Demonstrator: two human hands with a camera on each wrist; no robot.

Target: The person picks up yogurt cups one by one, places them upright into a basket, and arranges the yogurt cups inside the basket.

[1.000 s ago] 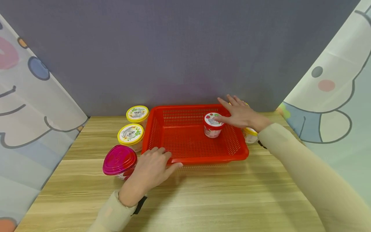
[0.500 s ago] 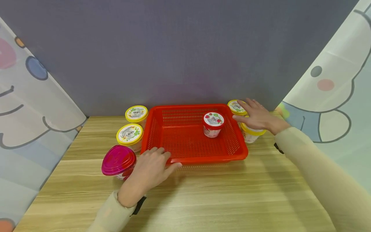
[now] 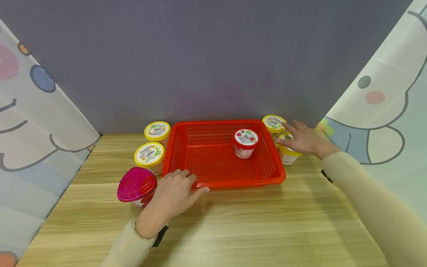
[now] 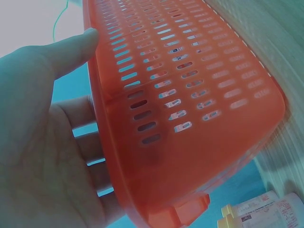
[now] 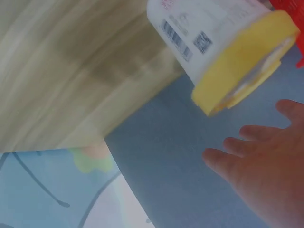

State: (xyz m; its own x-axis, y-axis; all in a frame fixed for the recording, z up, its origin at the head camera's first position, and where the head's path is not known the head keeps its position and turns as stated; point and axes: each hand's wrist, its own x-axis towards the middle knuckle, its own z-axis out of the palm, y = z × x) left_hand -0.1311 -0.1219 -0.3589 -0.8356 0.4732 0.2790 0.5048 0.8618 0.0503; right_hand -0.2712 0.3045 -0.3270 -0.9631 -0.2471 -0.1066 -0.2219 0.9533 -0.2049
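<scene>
My left hand grips the near left corner of a red plastic basket. In the left wrist view its fingers pass behind the rim, with the thumb along the near side. One ice cream cup with a red rim and strawberry-print lid stands inside the basket, toward the right. My right hand hovers with spread fingers over the nearer yellow-lidded cup, outside the basket's right wall. The right wrist view shows that hand's fingers apart from the cup's yellow lid.
A second yellow-lidded cup stands behind the one on the right. Left of the basket are two yellow-lidded cups and a tub with a magenta lid. A grey panel rises behind the wooden table.
My right hand has moved from above the red-rimmed cup in the basket rightward to the yellow-lidded cups outside it. The left hand has stayed on the basket corner.
</scene>
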